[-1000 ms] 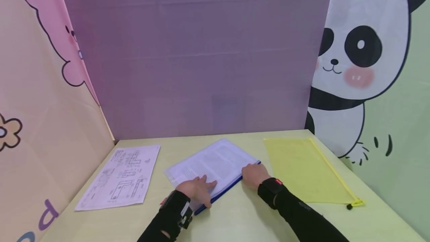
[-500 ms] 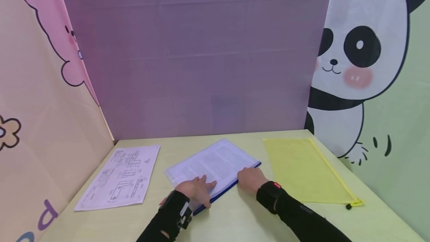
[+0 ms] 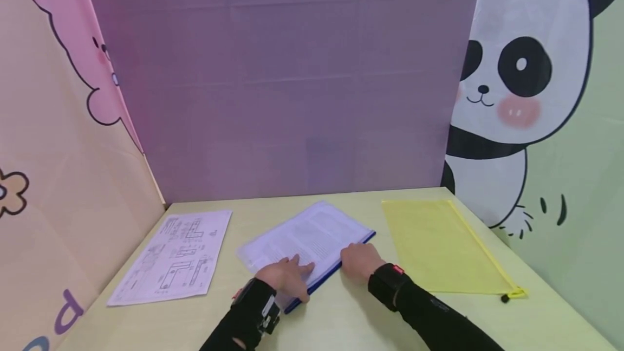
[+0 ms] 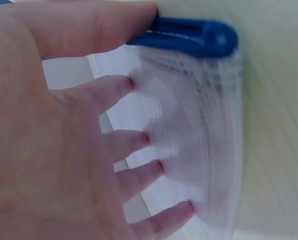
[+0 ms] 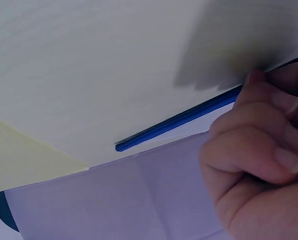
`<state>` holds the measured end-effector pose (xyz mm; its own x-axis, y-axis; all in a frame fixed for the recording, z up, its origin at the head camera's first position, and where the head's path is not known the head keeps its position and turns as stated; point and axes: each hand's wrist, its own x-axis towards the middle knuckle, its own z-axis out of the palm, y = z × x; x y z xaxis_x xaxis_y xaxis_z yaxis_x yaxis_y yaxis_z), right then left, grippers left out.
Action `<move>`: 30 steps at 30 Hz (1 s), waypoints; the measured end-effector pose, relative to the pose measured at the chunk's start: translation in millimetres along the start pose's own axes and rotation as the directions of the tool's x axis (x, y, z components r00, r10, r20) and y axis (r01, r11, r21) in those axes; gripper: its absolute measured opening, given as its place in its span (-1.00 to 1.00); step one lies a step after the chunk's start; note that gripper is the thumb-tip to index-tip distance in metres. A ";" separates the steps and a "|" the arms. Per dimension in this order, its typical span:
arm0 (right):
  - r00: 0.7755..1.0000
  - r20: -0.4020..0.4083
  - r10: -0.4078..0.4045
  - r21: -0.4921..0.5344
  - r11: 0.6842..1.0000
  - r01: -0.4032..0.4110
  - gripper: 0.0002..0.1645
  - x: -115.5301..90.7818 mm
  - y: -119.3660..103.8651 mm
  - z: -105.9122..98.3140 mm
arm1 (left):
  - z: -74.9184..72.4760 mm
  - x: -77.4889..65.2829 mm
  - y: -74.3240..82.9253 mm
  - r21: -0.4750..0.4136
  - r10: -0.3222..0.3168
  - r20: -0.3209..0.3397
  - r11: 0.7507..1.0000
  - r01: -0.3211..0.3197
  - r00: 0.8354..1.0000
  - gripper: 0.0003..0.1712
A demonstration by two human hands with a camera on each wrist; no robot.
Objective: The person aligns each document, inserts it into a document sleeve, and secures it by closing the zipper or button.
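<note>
A stack of printed sheets in a clear report cover point(image 3: 312, 232) lies at a slant mid-table. A blue spine bar point(image 3: 325, 280) runs along its near edge. My left hand point(image 3: 285, 276) rests on the cover's near left part with spread fingers. In the left wrist view, the fingertips press the cover point(image 4: 188, 125) while the thumb touches the blue bar point(image 4: 198, 37) near its end. The curled fingers of my right hand point(image 3: 361, 261) pinch the bar partway along. In the right wrist view, the bar point(image 5: 178, 120) extends beyond my right hand point(image 5: 258, 135), whose thumb is mostly hidden.
On the left of the table point(image 3: 234, 324) lies a sheet with technical drawings point(image 3: 175, 259). A flat yellow mesh pouch point(image 3: 448, 248) with a dark zip pull point(image 3: 505, 298) lies on the right. A purple backdrop point(image 3: 292, 85) stands behind the table.
My right hand has slid along the spine bar, left and nearer, from its far right end towards my left hand. My left hand stays in nearly the same place.
</note>
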<state>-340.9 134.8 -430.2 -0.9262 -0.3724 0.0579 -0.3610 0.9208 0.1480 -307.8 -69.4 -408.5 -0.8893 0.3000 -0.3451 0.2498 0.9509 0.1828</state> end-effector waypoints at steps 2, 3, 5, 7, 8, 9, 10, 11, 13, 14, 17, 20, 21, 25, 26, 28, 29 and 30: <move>1.000 0.008 0.016 0.002 1.000 -0.016 -0.77 2.8 0.7 0.6 | 0.8 -2.2 2.0 -0.006 -0.007 -0.023 1.000 0.007 1.000 -0.07; 1.000 0.017 0.024 0.003 1.000 -0.024 -0.77 4.4 0.7 0.7 | 0.7 -3.6 2.9 -0.002 -0.013 -0.024 1.000 0.013 1.000 -0.07; 0.999 0.022 0.033 0.001 0.999 -0.033 -0.78 6.8 1.5 0.3 | -0.7 -6.5 5.7 0.003 -0.023 -0.035 1.000 0.023 0.999 -0.06; 0.999 0.013 0.041 0.001 0.999 -0.041 -0.78 9.1 3.5 1.7 | -3.0 -8.2 8.3 0.013 -0.017 -0.042 1.000 0.017 0.999 -0.07; 0.999 0.013 0.045 0.005 0.999 -0.045 -0.78 9.9 4.6 2.1 | -3.3 -8.1 9.2 0.021 -0.007 -0.042 1.000 0.008 0.999 -0.08; 0.999 0.011 0.049 0.010 0.999 -0.049 -0.78 10.3 5.6 1.8 | -4.1 -8.0 10.1 0.031 0.006 -0.043 1.000 -0.005 0.999 -0.10; 0.998 0.009 0.055 0.014 0.998 -0.055 -0.79 10.8 6.6 1.7 | -4.1 -7.7 11.2 0.033 0.019 -0.052 0.999 -0.018 0.998 -0.13; 0.998 0.006 0.060 0.017 0.998 -0.060 -0.79 11.4 7.5 1.7 | -4.0 -7.4 11.9 0.044 0.032 -0.055 0.999 -0.030 0.998 -0.15; 0.997 0.012 0.071 0.028 0.997 -0.071 -0.78 12.9 8.8 1.6 | -3.0 -6.8 12.6 0.055 0.060 -0.056 0.997 -0.057 0.997 -0.20; 0.997 0.016 0.078 0.034 0.996 -0.078 -0.78 13.7 8.9 1.0 | -2.1 -6.8 12.9 0.057 0.071 -0.058 0.996 -0.068 0.996 -0.22; 0.996 -0.006 0.090 0.032 0.995 -0.090 -0.75 17.5 9.2 3.5 | -0.6 -6.6 12.8 0.041 0.105 -0.060 0.994 -0.103 0.993 -0.22; 0.994 -0.048 0.098 0.023 0.995 -0.097 -0.71 22.0 9.4 7.9 | 1.5 -6.6 13.1 0.026 0.142 -0.069 0.990 -0.141 0.987 -0.19; 0.993 -0.066 0.098 0.017 0.995 -0.097 -0.71 23.5 9.5 9.6 | 2.2 -6.4 13.5 0.019 0.148 -0.070 0.989 -0.147 0.986 -0.19; 0.988 -0.126 0.090 0.004 0.996 -0.090 -0.72 28.6 10.5 16.4 | 5.9 -6.8 17.1 -0.005 0.146 -0.067 0.989 -0.147 0.987 -0.19; 0.987 -0.137 0.089 0.005 0.996 -0.089 -0.73 29.1 10.8 17.5 | 6.7 -7.3 18.6 -0.022 0.140 -0.068 0.990 -0.141 0.988 -0.19; 0.984 -0.152 0.091 0.014 0.996 -0.090 -0.74 29.9 11.6 19.0 | 8.2 -8.7 22.4 -0.032 0.132 -0.073 0.990 -0.134 0.989 -0.19; 0.984 -0.153 0.095 0.023 0.995 -0.093 -0.75 30.2 12.2 19.4 | 8.9 -9.4 24.4 -0.033 0.126 -0.080 0.991 -0.129 0.989 -0.19; 0.983 -0.154 0.100 0.036 0.995 -0.095 -0.76 30.3 12.8 19.4 | 8.9 -10.1 26.3 -0.028 0.121 -0.086 0.992 -0.123 0.989 -0.19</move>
<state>-375.7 137.5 -445.7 -0.9299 -0.2921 0.2236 -0.2746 0.9557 0.1064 -288.8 -46.8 -408.4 -0.8823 0.4048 -0.2400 0.3469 0.9041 0.2495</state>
